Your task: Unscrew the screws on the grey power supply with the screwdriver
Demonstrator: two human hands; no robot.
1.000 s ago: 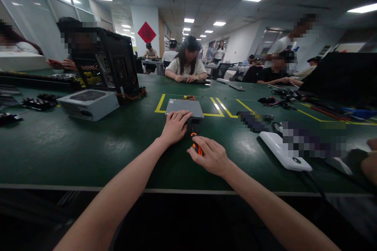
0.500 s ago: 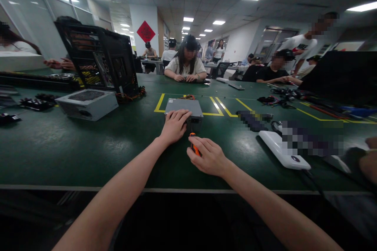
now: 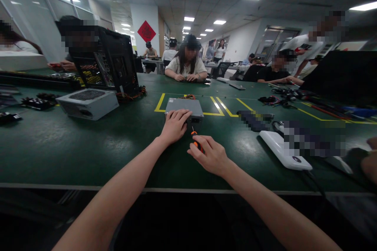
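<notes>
A grey power supply (image 3: 184, 105) lies on the green table in front of me, its socket side towards me. My left hand (image 3: 175, 125) grips its near left edge, fingers stretched over the top and the thumb down by the near side. In my right hand (image 3: 210, 155) is a screwdriver (image 3: 193, 133) with an orange and black handle, held between thumb and fingers. Its thin shaft points at the near side of the power supply. Whether the tip touches a screw is too small to tell.
To the left are a second power supply (image 3: 88, 104) and an open black computer case (image 3: 118, 62). A white power bank (image 3: 284, 151) lies to the right, with cables (image 3: 279, 98) beyond it. Yellow tape (image 3: 219, 106) marks the table. Another person (image 3: 186, 62) sits opposite.
The screwdriver's handle has turned in my right fingers and leans a little more to the right. More of its shaft shows now. My left hand stays on the power supply.
</notes>
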